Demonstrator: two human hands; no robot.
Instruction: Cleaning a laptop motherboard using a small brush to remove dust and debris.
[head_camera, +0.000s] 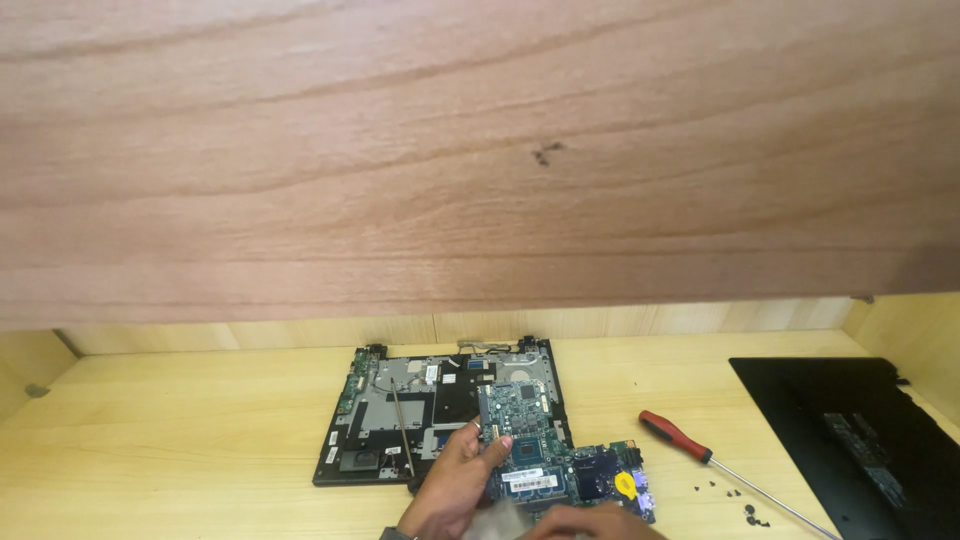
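An opened black laptop base (400, 420) lies on the light wooden desk (180, 440). A green motherboard (540, 450) sits tilted over its right part, reaching past the case toward me. My left hand (455, 485) grips the board's left edge, thumb on top. My right hand (590, 522) shows only as knuckles at the bottom edge, below the board's near end; whether it holds anything is hidden. A pale blurred thing sits between the hands.
A red-handled screwdriver (690, 445) lies right of the board, with small black screws (745, 505) scattered near its shaft. A black laptop lid panel (850, 440) lies at the far right. A large wooden shelf board (480, 150) overhangs the desk.
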